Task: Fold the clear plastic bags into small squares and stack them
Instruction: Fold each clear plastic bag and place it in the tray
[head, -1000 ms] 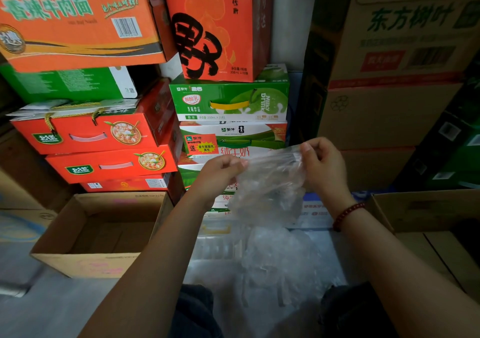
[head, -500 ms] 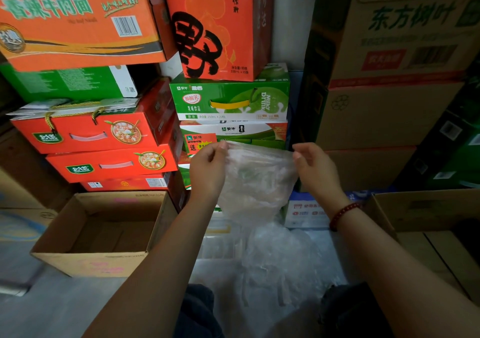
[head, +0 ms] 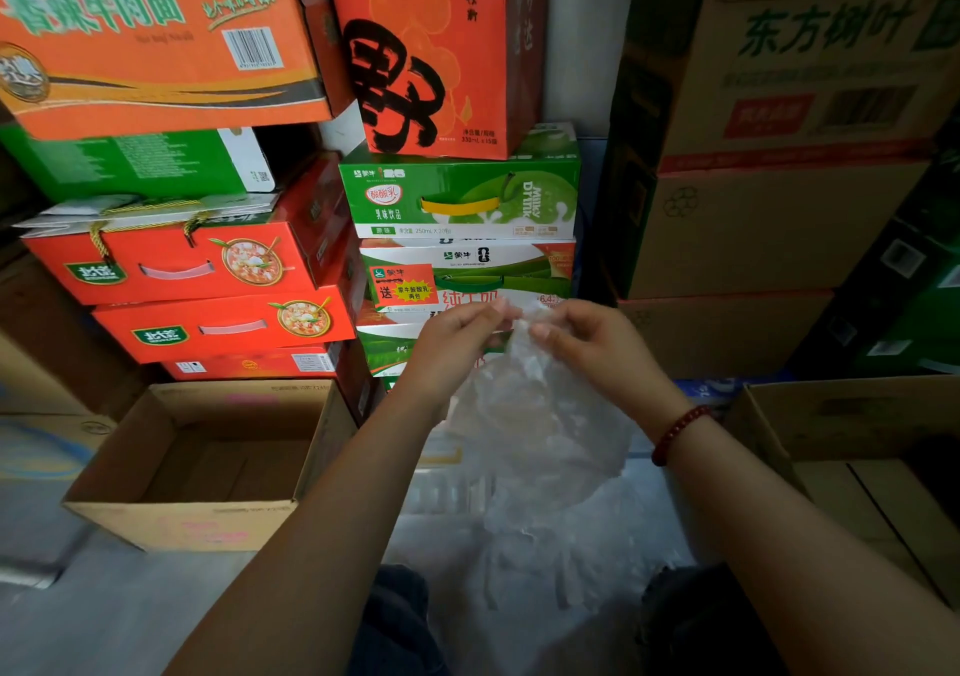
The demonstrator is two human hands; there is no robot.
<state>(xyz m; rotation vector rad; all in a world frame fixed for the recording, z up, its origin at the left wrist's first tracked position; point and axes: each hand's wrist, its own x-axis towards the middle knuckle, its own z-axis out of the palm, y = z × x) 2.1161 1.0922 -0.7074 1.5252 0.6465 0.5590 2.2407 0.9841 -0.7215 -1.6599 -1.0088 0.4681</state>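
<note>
My left hand [head: 457, 343] and right hand [head: 587, 337] each pinch the clear bag [head: 535, 426] at twelve o'clock, unfolded; no stack visible.

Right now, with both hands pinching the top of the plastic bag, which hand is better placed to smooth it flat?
Probably the left hand. Both pinch the bag at its top, but it hangs mostly beneath the right hand, which can hold it up while the left slides down.
</note>
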